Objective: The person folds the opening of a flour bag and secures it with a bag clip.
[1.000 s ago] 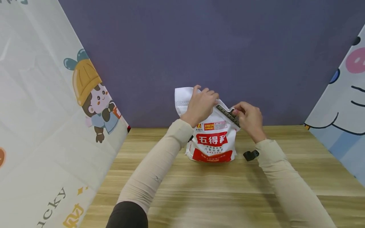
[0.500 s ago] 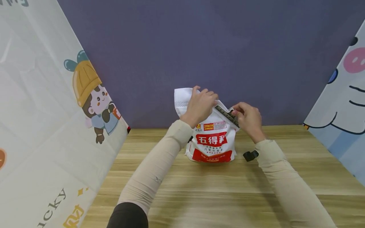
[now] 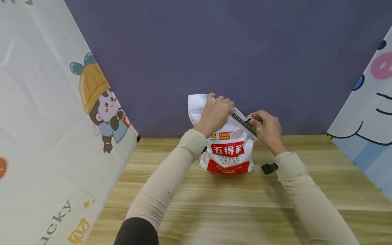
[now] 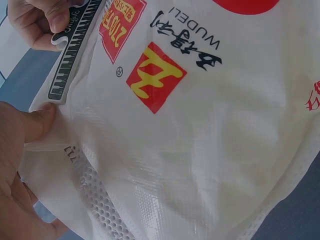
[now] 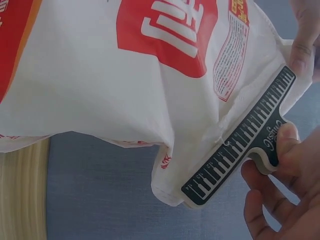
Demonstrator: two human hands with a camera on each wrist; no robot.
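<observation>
A white flour bag (image 3: pixel 228 160) with red print stands on the wooden table, its top folded over at a slant. Along the right part of that top edge sits a long black clip (image 5: pixel 240 140) printed with piano keys, its jaws over the folded bag. My right hand (image 3: pixel 269 129) pinches the clip's handle between thumb and fingers. At the upper left of the bag, my left hand (image 3: pixel 215 114) grips the top edge; in the left wrist view its thumb (image 4: pixel 40 122) presses the white cloth right beside the clip's end. A loose white corner sticks up left of this hand.
A dark purple-grey panel (image 3: pixel 214 51) rises right behind the bag. Cartoon-printed white panels flank the wooden table (image 3: pixel 226 211) on the left (image 3: pixel 46 119) and right (image 3: pixel 361 126). A small black device (image 3: pixel 269 168) is at the right sleeve's cuff.
The hands, bag and clip hold almost the same positions throughout. Only a slight shift of the head view shows.
</observation>
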